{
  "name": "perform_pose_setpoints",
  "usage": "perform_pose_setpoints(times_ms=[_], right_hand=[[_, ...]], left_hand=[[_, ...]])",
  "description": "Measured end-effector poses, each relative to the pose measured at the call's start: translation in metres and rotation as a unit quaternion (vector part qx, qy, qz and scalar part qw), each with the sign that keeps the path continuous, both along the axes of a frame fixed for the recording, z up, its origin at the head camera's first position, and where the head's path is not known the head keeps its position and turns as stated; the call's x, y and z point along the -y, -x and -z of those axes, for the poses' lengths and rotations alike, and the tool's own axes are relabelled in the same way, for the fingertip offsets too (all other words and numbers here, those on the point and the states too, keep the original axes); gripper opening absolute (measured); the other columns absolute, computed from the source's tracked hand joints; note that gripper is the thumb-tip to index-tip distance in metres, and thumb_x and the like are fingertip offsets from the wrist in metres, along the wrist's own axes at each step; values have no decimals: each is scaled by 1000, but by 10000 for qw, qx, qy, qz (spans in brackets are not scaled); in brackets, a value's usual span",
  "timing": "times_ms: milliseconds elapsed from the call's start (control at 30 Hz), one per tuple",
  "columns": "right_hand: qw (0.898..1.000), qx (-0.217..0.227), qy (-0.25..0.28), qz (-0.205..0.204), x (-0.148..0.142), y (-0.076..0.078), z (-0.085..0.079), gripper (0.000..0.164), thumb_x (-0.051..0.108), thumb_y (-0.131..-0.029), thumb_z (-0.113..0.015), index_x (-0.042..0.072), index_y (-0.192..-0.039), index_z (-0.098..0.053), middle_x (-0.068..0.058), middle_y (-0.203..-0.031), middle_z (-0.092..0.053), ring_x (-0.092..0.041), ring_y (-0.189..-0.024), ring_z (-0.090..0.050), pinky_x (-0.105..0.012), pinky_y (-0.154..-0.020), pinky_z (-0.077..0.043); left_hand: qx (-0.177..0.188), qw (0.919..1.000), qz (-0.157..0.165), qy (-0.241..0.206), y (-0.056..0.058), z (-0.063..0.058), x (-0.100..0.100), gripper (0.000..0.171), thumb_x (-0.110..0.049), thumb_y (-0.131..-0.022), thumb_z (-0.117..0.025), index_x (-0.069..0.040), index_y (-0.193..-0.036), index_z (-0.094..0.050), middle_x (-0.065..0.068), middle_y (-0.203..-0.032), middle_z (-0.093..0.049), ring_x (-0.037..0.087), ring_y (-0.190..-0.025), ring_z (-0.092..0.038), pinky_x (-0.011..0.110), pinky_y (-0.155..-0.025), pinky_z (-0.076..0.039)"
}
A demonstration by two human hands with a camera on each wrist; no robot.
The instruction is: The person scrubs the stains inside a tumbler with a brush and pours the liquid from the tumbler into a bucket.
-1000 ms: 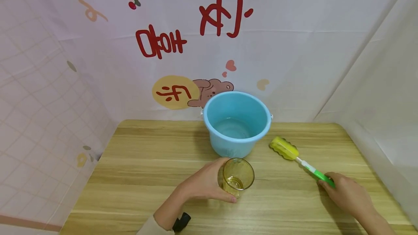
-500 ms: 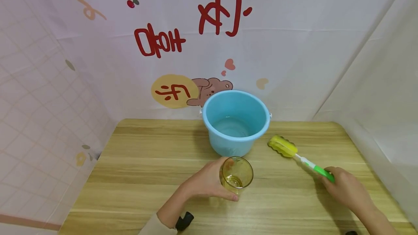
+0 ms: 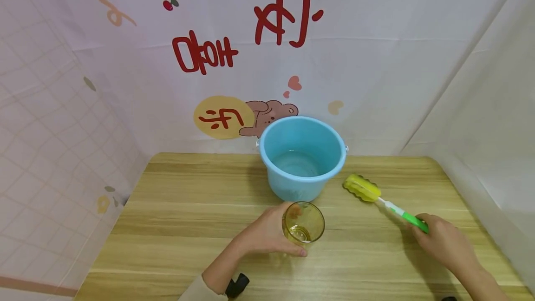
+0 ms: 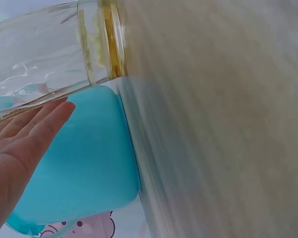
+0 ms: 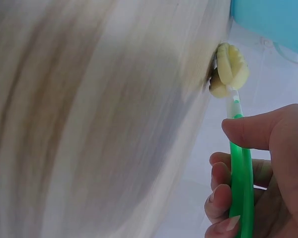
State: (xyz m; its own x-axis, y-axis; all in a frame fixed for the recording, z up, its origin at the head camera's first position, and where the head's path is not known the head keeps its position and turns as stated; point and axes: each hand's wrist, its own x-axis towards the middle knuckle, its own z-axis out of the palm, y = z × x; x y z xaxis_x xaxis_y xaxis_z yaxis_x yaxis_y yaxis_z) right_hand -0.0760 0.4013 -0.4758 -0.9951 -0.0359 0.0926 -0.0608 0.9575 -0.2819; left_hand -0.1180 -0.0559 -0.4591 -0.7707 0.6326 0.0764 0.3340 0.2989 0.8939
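An amber-tinted drinking glass (image 3: 303,222) stands upright near the middle of the table, in front of the bucket. My left hand (image 3: 271,232) holds it from the left, thumb along the near side and fingers round the far side. In the left wrist view, the glass (image 4: 44,54) has its base right at the tabletop, with the fingers (image 4: 44,119) along its wall. On the right, my right hand (image 3: 443,241) grips the green handle of a bottle brush (image 3: 362,188). The yellow sponge head (image 5: 232,67) points toward the bucket, low over the wood.
A light blue bucket (image 3: 298,187) with some water in it stands at the back of the table (image 3: 188,226), between glass and brush. White printed cloth (image 3: 376,73) hangs behind and on both sides. A black wrist camera (image 3: 237,285) shows under the left wrist.
My right hand has risen slightly with the brush handle, and more of its green part shows. The left hand and glass have stayed nearly still.
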Motion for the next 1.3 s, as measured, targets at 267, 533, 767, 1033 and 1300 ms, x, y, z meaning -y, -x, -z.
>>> perform_pose_setpoints(times_ms=[267, 533, 767, 1033, 1300], right_hand=[[9998, 183, -36, 72, 1, -1, -2, 24, 17, -98, -70, -4, -110, -71, -4, -82, -64, -20, -65, -50, -41, -50, -43], [9997, 255, -10, 9, 5, 2, -4, 19, 9, -95, -65, -3, -108, -69, 1, -74, -55, -19, -63, -46, -36, -52, -38], [9996, 272, -7, 4, 6, 7, -2, 13, 10, -95, -62, -1, -102, -67, 1, -64, -43, -18, -57, -41, -35, -49, -33], [9982, 555, -166, 176, 5, 9, 1, 12, 16, -96, -60, 6, -93, -64, 0, -65, -48, -22, -59, -45, -37, -48, -35], [9973, 693, -147, 195, 5, 14, -1, 25, 19, -100, -57, 11, -77, -52, -2, -64, -44, -22, -59, -43, -36, -50, -34]], left_hand=[[-114, 9999, -34, 123, -2, -1, -1, 91, -40, -69, -100, -16, -144, -54, -2, -130, -65, 11, -119, -61, 29, -102, -50], [-213, 9997, 32, 94, -2, 2, -1, 93, -38, -70, -100, -19, -147, -51, -3, -133, -64, 11, -121, -61, 30, -102, -51], [-252, 9996, -7, 116, -3, 3, -1, 91, -40, -70, -100, -15, -144, -54, 0, -132, -64, 12, -119, -62, 29, -100, -52], [-94, 9999, 61, 121, -2, 1, -1, 95, -38, -71, -99, -21, -150, -49, -4, -136, -62, 13, -124, -60, 30, -104, -50], [-138, 9998, 75, 136, -2, -2, -2, 93, -36, -71, -99, -20, -148, -51, -2, -134, -63, 12, -121, -61, 29, -103, -51]])
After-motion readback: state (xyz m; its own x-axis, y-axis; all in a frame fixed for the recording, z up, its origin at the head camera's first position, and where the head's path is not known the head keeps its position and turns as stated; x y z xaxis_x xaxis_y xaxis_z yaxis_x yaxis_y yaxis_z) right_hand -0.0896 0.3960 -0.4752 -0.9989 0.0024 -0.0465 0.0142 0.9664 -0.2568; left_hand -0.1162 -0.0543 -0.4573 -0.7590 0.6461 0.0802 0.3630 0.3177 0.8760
